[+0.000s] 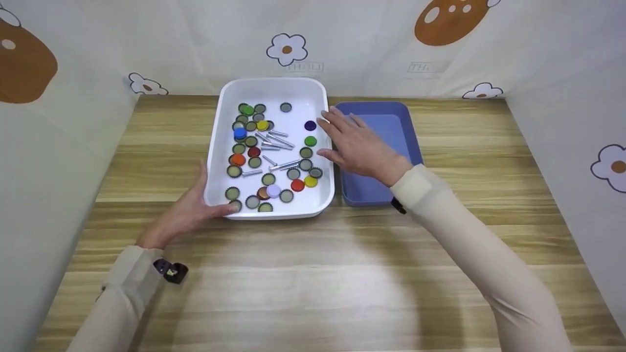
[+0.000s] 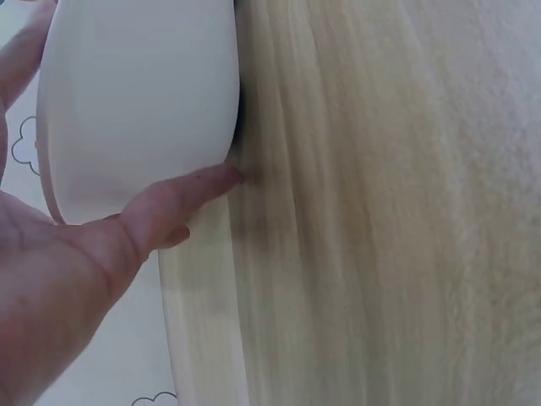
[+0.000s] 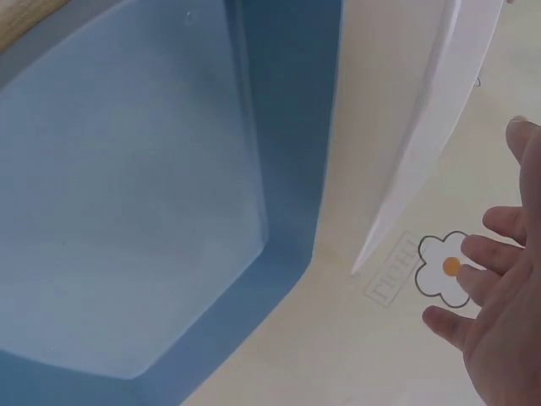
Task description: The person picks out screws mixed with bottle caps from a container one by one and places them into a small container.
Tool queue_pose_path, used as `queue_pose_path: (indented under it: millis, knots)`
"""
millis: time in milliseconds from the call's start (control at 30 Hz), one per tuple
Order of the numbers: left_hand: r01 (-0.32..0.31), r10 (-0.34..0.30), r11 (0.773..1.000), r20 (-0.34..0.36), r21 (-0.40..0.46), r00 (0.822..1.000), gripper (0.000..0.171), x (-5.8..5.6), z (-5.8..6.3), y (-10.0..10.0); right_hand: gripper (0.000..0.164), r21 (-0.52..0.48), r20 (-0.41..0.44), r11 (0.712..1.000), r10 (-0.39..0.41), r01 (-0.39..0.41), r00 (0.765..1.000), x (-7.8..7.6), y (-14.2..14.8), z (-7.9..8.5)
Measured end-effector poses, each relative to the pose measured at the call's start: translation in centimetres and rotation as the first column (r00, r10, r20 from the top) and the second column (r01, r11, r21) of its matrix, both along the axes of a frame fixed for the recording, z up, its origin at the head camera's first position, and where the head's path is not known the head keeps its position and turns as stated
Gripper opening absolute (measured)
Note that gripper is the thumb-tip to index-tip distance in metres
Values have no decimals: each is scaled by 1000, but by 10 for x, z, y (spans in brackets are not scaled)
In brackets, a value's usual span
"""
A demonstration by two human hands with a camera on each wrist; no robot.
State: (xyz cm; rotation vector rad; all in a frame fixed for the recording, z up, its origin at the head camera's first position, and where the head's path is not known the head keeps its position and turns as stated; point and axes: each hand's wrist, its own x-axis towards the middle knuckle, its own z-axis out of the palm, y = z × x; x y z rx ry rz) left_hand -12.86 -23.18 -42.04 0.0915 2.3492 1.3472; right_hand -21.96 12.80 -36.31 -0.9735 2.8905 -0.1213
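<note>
In the head view a white tray (image 1: 293, 98) stands on the table, holding many bottle caps, some showing coloured tops, and several silver bolts (image 1: 279, 142). My left hand (image 1: 190, 205) lies against its near left corner, thumb stretched along the front edge and fingers along the left side. In the left wrist view the straight thumb (image 2: 182, 199) lies along the tray's outer wall (image 2: 144, 101). My right hand (image 1: 354, 144) is over the gap between the white tray and a blue tray (image 1: 386, 188), with fingers extended and fingertips at the white tray's right rim.
The blue tray stands close beside the white one on the wood-grain table (image 1: 303, 283). A pale cloth with flower prints (image 1: 287, 49) hangs behind the table and at both sides.
</note>
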Motion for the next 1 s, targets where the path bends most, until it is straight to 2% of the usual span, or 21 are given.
queue_pose_path:
  millis: [167, 300, 500, 733, 1000]
  knots:
    - [19, -19, 1000, -9, -19, 1000, 137, -1, 0, -1, 69, -7, -65, 999, 36, -36, 997, 1, -1, -1]
    - [37, -38, 999, -6, -37, 999, 139, -3, 1, -1, 66, 4, -85, 999, 45, -44, 995, 1, -8, -1]
    - [38, -38, 999, -12, -1, 999, 135, -2, 0, 1, 62, -6, -101, 997, 76, -77, 992, 0, -22, 1]
    - [20, -19, 1000, -19, 4, 1000, 131, -1, -4, 1, 60, -24, -77, 994, 105, -107, 991, -3, -34, 0]
    - [31, -31, 1000, -26, -1, 999, 131, -1, -3, 1, 53, -61, -12, 993, 104, -105, 994, -9, -43, -7]
